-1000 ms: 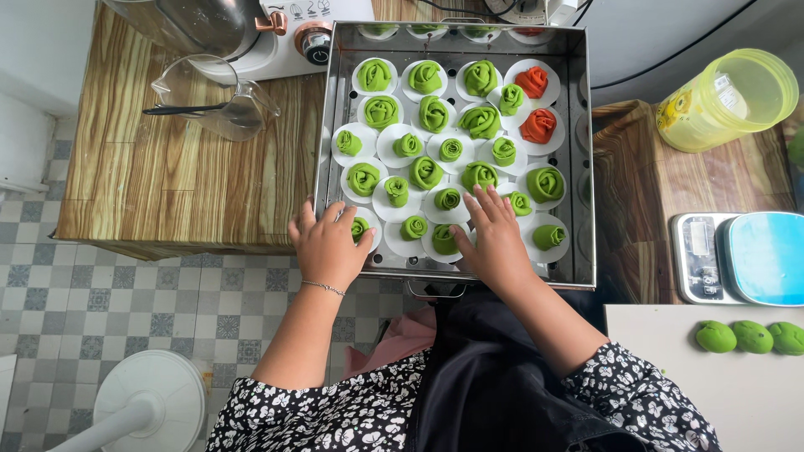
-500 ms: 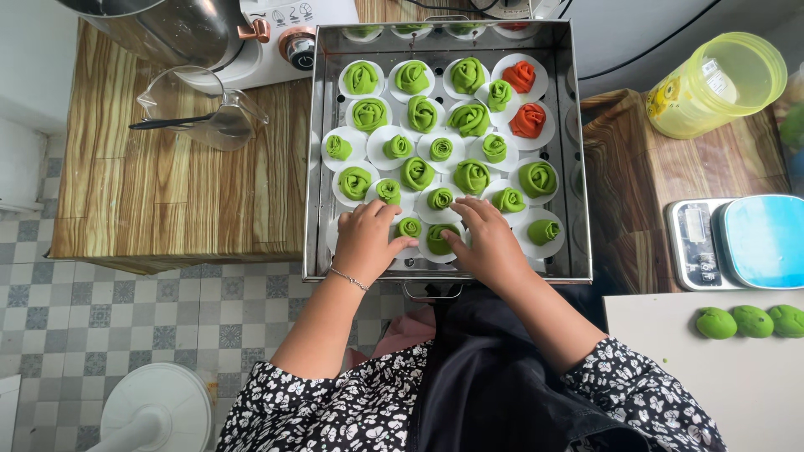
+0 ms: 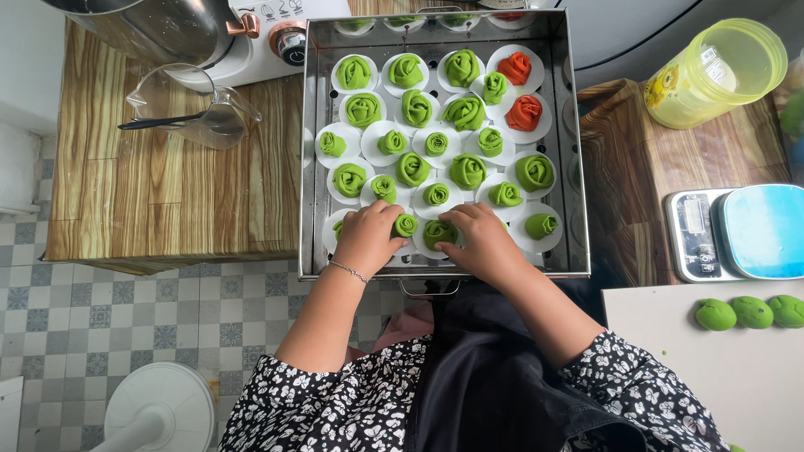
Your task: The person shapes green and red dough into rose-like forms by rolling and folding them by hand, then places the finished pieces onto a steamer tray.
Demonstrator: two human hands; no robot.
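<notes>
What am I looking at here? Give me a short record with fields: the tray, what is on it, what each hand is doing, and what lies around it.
tray: square metal steamer tray on a striped wooden counter
contents: green rose-shaped dough buns on white paper rounds, plus two orange-red rose buns at the far right
left hand: rests on the near row, fingertips at a small green bun
right hand: fingertips touch another green bun in the near row
around: clear glass jug, yellow plastic jar, kitchen scale with blue top, three green dough balls

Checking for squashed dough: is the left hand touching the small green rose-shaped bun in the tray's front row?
Touching. The head view shows the left hand fingertips against the small green rose-shaped bun in the square metal tray, no gap visible.
</notes>
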